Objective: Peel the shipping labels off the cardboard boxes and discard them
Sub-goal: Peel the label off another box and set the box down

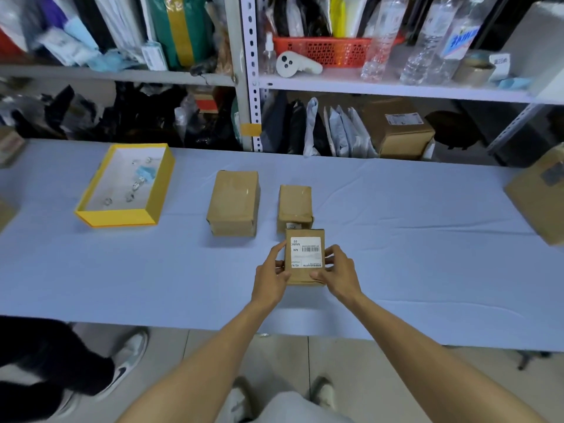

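A small cardboard box (305, 276) is held just above the table's near middle, its top face carrying a white shipping label (306, 252) with a barcode. My left hand (272, 277) grips its left side and my right hand (338, 271) grips its right side, thumbs on the top face. Right behind it stands a second small box (295, 203) with a bit of label on its front face. A larger plain box (233, 203) lies to the left of that. A yellow tray (116, 213) at far left holds several crumpled label scraps.
The table (412, 270) has a light blue cover. Another cardboard box (540, 199) sits at the right edge. Metal shelves (250, 87) packed with parcels, bottles and an orange basket run behind. A second person's leg and shoe (128, 358) stand at lower left.
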Demonstrator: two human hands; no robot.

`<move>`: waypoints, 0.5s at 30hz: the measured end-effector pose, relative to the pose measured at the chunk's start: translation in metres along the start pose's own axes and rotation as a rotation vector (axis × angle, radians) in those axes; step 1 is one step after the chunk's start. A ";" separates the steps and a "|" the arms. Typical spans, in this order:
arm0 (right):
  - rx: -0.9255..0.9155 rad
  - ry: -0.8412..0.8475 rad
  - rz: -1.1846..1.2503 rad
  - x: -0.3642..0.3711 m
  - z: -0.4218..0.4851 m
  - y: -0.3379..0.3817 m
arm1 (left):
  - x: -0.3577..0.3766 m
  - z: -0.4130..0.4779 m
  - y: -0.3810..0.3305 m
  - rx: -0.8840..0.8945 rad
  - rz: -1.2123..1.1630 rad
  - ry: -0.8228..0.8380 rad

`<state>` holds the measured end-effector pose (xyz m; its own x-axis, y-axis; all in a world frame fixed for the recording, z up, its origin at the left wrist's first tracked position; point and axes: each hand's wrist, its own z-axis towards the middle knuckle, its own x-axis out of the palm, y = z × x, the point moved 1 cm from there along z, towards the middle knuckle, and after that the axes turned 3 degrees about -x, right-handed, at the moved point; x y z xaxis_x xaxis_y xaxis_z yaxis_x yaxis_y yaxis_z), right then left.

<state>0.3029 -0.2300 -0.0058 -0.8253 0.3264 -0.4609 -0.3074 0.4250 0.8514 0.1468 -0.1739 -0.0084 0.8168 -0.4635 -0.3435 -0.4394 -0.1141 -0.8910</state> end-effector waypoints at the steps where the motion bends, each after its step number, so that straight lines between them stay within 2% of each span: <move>1: -0.008 0.005 0.009 0.000 0.001 0.001 | -0.001 0.001 0.000 0.005 0.005 -0.004; 15: -0.081 0.055 -0.037 0.012 -0.001 0.005 | -0.012 0.008 0.005 0.029 0.117 0.022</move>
<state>0.2912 -0.2244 -0.0068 -0.8368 0.2636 -0.4799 -0.3736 0.3659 0.8524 0.1375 -0.1615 -0.0114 0.7524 -0.4910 -0.4392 -0.5196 -0.0325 -0.8538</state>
